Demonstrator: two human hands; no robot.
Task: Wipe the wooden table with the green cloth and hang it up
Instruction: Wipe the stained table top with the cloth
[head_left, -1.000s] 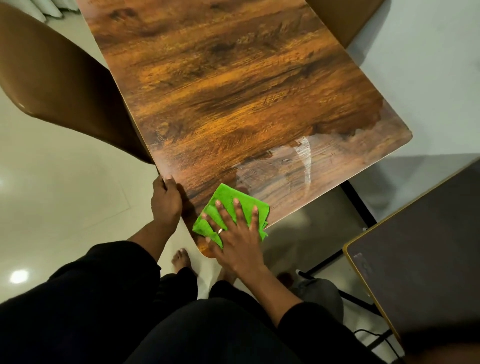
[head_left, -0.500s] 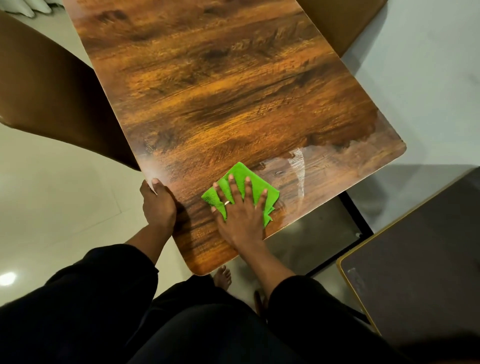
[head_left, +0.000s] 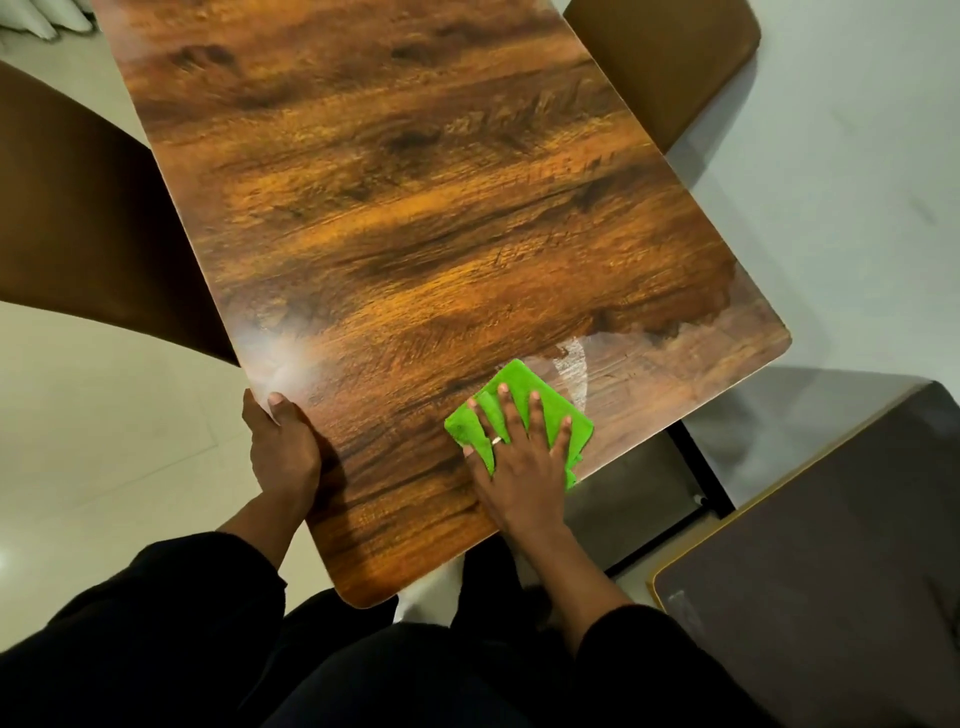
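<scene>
The wooden table (head_left: 426, 218) fills the middle of the head view, its grain dark and orange. A folded green cloth (head_left: 511, 385) lies flat near the table's near right edge. My right hand (head_left: 519, 452) presses down on it with fingers spread, covering most of the cloth. A wet, pale streak (head_left: 574, 371) shows on the wood just right of the cloth. My left hand (head_left: 283, 447) grips the table's left edge, thumb on top.
A brown chair (head_left: 88, 234) stands against the table's left side and another brown chair (head_left: 665, 67) at the far right. A dark second table (head_left: 831, 545) with a yellow rim sits at the lower right. Black frame bars (head_left: 701, 467) run under the table.
My right hand has slid the green cloth from the near corner further onto the table and to the right. My left hand has kept its hold on the left edge.
</scene>
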